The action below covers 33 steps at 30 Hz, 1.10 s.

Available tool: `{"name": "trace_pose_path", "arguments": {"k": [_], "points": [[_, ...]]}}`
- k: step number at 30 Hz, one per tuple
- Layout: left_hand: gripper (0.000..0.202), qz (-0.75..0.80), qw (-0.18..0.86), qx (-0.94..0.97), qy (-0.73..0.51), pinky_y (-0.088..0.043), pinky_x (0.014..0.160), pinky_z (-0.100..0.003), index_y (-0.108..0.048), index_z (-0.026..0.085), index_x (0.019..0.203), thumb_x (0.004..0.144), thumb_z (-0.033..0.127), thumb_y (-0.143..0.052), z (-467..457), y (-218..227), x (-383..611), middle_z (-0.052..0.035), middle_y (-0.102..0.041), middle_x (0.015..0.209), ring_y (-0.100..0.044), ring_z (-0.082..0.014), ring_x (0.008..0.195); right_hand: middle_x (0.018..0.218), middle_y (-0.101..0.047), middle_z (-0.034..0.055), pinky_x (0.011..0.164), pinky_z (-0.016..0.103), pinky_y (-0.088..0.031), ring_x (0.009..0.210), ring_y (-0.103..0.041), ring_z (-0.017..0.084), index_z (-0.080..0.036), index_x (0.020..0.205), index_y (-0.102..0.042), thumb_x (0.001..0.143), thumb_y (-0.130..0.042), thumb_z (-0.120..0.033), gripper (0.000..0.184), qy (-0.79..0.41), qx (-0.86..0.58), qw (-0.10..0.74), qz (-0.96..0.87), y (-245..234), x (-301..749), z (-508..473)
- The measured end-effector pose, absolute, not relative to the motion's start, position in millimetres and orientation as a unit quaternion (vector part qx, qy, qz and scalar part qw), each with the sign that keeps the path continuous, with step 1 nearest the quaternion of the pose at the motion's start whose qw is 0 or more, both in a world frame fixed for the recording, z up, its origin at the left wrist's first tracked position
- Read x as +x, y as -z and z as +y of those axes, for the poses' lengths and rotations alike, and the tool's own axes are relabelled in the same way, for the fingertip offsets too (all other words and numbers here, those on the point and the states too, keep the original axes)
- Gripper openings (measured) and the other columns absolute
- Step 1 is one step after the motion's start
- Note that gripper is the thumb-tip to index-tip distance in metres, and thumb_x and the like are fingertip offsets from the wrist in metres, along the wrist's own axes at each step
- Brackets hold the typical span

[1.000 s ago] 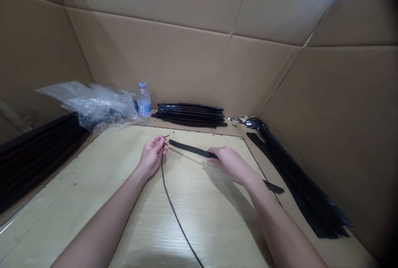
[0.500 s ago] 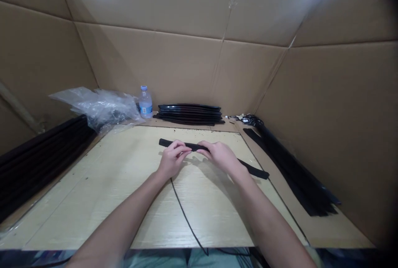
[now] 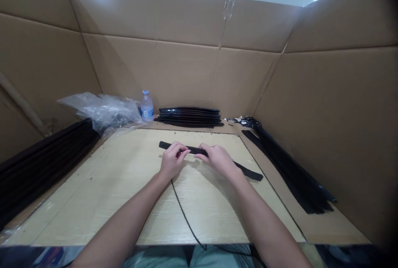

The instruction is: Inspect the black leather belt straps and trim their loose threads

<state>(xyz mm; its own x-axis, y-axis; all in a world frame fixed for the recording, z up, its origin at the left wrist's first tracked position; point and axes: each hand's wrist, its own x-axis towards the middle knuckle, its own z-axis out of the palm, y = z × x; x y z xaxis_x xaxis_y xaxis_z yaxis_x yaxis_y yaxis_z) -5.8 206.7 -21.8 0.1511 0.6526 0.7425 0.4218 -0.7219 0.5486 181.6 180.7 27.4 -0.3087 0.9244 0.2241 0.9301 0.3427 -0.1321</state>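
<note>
Black strip (image 3: 195, 150): one, held over the tabletop (image 3: 124, 177); left hand (image 3: 171, 161) and right hand (image 3: 219, 161) each have a pinching grip on it. Dark cord (image 3: 183, 212): one, trails from under the left hand past the near edge, upper end hidden. Risk: snagging there could tug it askew

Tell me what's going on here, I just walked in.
A person has a long black strip in both bare hands, above a pale tabletop. The left hand pinches it toward one end, and the right hand grips it farther along. A thin dark cord runs from beneath the left hand toward the near edge. More black pieces lie stacked at the back, beside a bottle, and along both sides.
</note>
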Motion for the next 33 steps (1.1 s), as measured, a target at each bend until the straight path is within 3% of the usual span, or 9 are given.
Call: {"name": "trace_pose_path", "arguments": {"k": [4,12,18,24,26,27,30,33], "points": [[0.012,0.374,0.079,0.752,-0.537,-0.04,0.059,-0.025,-0.058,0.017,0.076,0.085,0.025,-0.055,205,22,-4,-0.0017,-0.055,0.074,-0.05,-0.0119,0.063,0.076,-0.068,0.0061,0.055,0.024,-0.033,0.065,-0.06,0.019,-0.024,0.103,-0.058,0.088,-0.031,-0.061,0.048,0.025,-0.57,0.135,-0.81,-23,179,180],[0.013,0.376,0.042,0.774,-0.508,-0.042,0.059,-0.025,-0.058,0.018,0.078,0.086,0.027,-0.053,207,29,-4,-0.0016,-0.054,0.076,-0.051,-0.0114,0.063,0.081,-0.069,0.0062,0.059,0.025,-0.034,0.071,-0.062,0.02,-0.022,0.1,-0.058,0.091,-0.04,-0.046,0.031,0.035,-0.553,0.127,-0.823,-22,176,179],[0.011,0.395,-0.064,0.798,-0.45,-0.04,0.084,-0.038,-0.057,0.019,0.081,0.087,0.026,-0.051,209,26,-5,-0.0075,-0.059,0.099,-0.052,-0.022,0.095,0.085,-0.069,0.0065,0.06,0.026,-0.035,0.075,-0.063,0.021,-0.022,0.1,-0.058,0.086,-0.051,-0.04,0.024,0.013,-0.563,0.135,-0.815,-18,179,181],[0.01,0.368,-0.004,0.849,-0.38,-0.039,0.079,-0.036,-0.051,0.018,0.082,0.09,0.023,-0.046,215,32,-3,-0.0038,-0.06,0.082,-0.053,-0.0182,0.079,0.085,-0.069,0.0054,0.066,0.027,-0.039,0.078,-0.063,0.021,-0.023,0.097,-0.06,0.08,-0.059,-0.032,0.019,-0.021,-0.569,0.158,-0.806,-11,182,186],[0.009,0.386,0.017,0.84,-0.38,-0.039,0.078,-0.035,-0.05,0.018,0.082,0.089,0.022,-0.047,215,35,-2,-0.0034,-0.059,0.081,-0.052,-0.0183,0.08,0.093,-0.067,0.0059,0.073,0.029,-0.041,0.087,-0.061,0.021,-0.023,0.101,-0.057,0.077,-0.062,-0.034,0.027,-0.054,-0.547,0.237,-0.801,-14,179,183],[0.009,0.394,0.026,0.837,-0.379,-0.038,0.078,-0.035,-0.05,0.019,0.082,0.089,0.022,-0.047,215,37,-1,-0.003,-0.058,0.081,-0.052,-0.0182,0.08,0.094,-0.065,0.006,0.078,0.03,-0.042,0.089,-0.059,0.021,-0.022,0.099,-0.056,0.075,-0.063,-0.035,0.028,-0.094,-0.524,0.315,-0.786,-18,177,179],[0.008,0.413,0.047,0.826,-0.38,-0.038,0.077,-0.035,-0.05,0.019,0.081,0.088,0.023,-0.049,215,38,0,-0.0022,-0.058,0.08,-0.052,-0.0181,0.078,0.073,-0.055,0.0002,0.086,0.037,-0.042,0.073,-0.055,0.017,-0.021,0.073,-0.048,0.079,-0.057,-0.034,0.017,-0.326,-0.367,0.585,-0.646,-35,166,153],[0.008,0.424,0.063,0.82,-0.38,-0.038,0.078,-0.035,-0.05,0.019,0.081,0.088,0.023,-0.049,215,37,-2,-0.002,-0.058,0.079,-0.052,-0.0184,0.078,0.051,-0.038,-0.0059,0.091,0.046,-0.041,0.053,-0.044,0.013,-0.022,0.061,-0.032,0.083,-0.044,-0.031,0.027,-0.56,-0.161,0.654,-0.482,-56,151,107]]}}
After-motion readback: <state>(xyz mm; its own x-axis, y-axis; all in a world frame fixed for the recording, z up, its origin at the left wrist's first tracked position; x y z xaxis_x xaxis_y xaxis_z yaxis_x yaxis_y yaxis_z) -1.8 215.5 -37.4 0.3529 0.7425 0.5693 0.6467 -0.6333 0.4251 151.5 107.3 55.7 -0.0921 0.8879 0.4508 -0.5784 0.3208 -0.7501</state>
